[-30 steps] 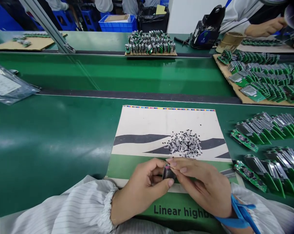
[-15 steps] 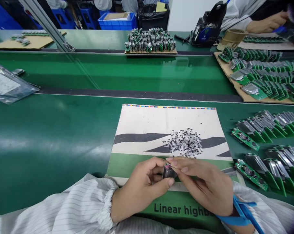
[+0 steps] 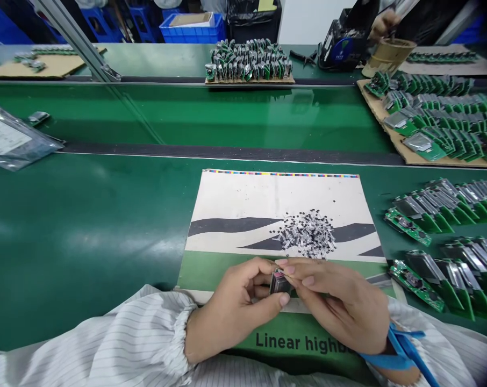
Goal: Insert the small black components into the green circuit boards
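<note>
Head cam: both hands pinch one small dark module [image 3: 279, 281] over the printed card [image 3: 243, 199]. Left hand [image 3: 233, 312] grips its side, right hand [image 3: 342, 309] fingers [image 3: 295, 274] rest on top, just below the loose component pile [image 3: 308, 234] on the bench [image 3: 86, 226].

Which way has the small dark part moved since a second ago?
No: small dark part stays just below the component pile on the card.

Left of the printed cardboard sheet [image 3: 243, 199], the glossy green belt [image 3: 86, 226] lies open. Just beyond the left hand [image 3: 235, 309] and right hand [image 3: 344, 309], a heap of tiny black-and-silver parts [image 3: 308, 236] blocks the way; rows of green circuit boards [image 3: 441, 209] crowd the right.
</note>
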Motion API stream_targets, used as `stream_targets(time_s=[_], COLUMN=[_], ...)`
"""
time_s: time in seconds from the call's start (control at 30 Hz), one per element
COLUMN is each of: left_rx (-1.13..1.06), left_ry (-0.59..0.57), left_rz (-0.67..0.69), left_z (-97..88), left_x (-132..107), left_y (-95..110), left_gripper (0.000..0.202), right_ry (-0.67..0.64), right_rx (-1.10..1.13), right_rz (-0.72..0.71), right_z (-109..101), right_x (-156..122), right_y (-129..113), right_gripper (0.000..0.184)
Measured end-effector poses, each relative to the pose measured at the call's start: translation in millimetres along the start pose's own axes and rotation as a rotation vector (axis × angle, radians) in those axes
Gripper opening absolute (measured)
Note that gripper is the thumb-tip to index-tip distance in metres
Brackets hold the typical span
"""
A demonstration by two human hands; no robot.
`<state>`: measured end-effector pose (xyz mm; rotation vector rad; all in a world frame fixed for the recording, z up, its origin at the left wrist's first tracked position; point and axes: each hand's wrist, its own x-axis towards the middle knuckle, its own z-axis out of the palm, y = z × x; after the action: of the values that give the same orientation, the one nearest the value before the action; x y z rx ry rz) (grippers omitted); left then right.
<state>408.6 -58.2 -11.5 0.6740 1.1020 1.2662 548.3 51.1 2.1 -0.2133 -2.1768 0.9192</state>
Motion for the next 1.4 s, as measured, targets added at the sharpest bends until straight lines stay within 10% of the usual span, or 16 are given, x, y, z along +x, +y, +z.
stream_targets(time_s=[1.4], left_rx=[0.081], left_ry=[0.019], left_rz=[0.064], left_z=[-1.1], left_x=[-0.7], left_y=[-3.9], left_gripper=[0.019], right_ry=[0.086], right_rx=[0.35], right_rz=[0.233], right_z=[9.5], right_x=[-16.3], right_y=[-0.5], right_gripper=[0.049])
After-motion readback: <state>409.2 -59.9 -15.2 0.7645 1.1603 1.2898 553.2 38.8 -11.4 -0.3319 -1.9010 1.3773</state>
